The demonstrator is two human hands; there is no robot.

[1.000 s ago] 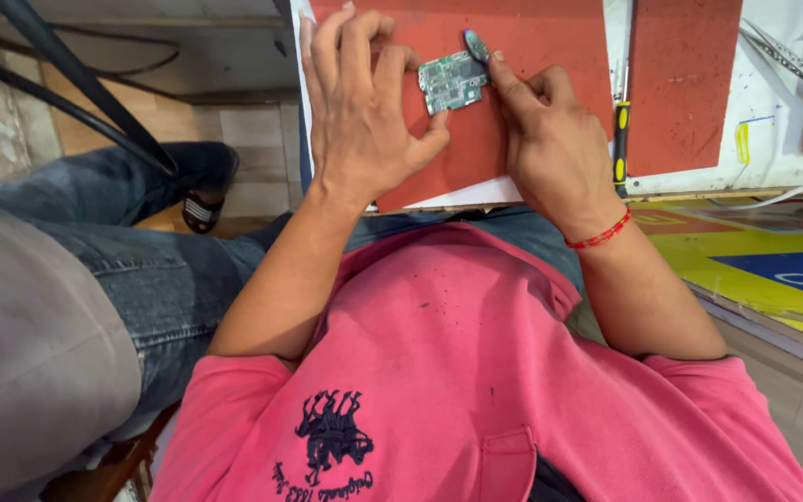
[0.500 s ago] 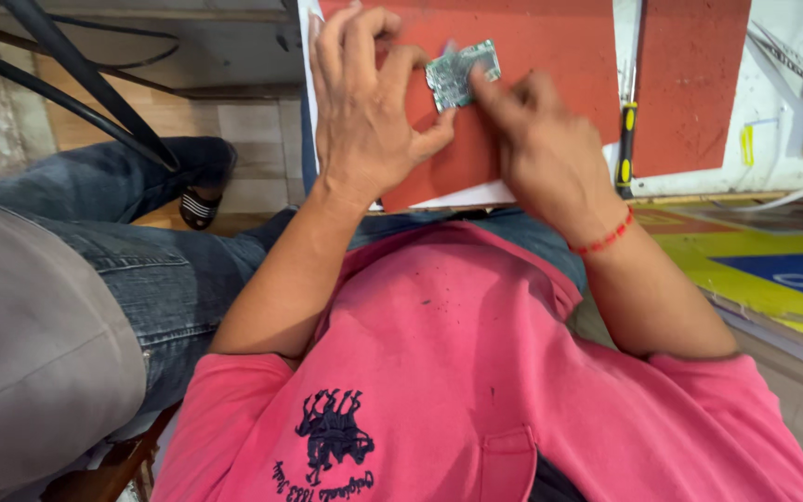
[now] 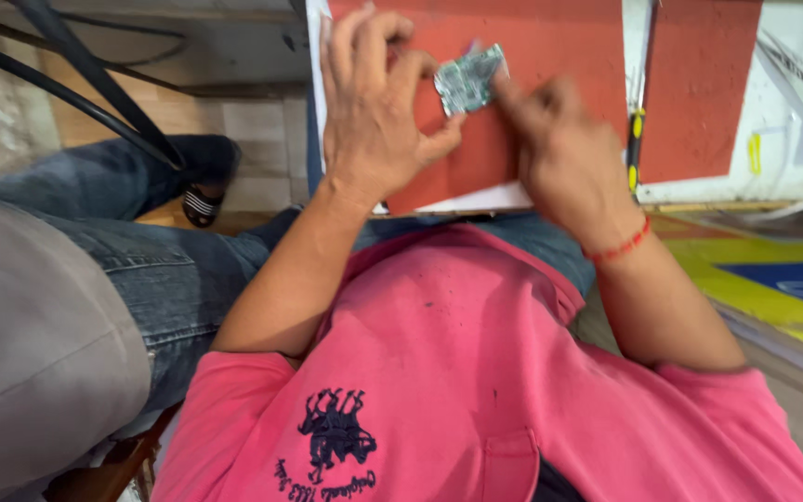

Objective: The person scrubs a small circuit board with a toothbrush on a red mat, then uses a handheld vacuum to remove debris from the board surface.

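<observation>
A small grey-green circuit board sits over a red mat on the white work surface. My left hand grips the board's left edge with thumb and fingers. My right hand is blurred, its fingertips touching the board's right lower edge; whether it holds a tool I cannot tell. A red thread bracelet circles my right wrist.
A yellow-and-black tool lies beside the red mat. A second red mat lies to the right. Another person's jeans leg and sandalled foot are at left. Black cables cross the upper left. A yellow and blue sheet lies at right.
The board has been tilted and lifted slightly toward the upper right. My right hand moved down and right along it; the dark tool tip seen earlier is no longer visible.
</observation>
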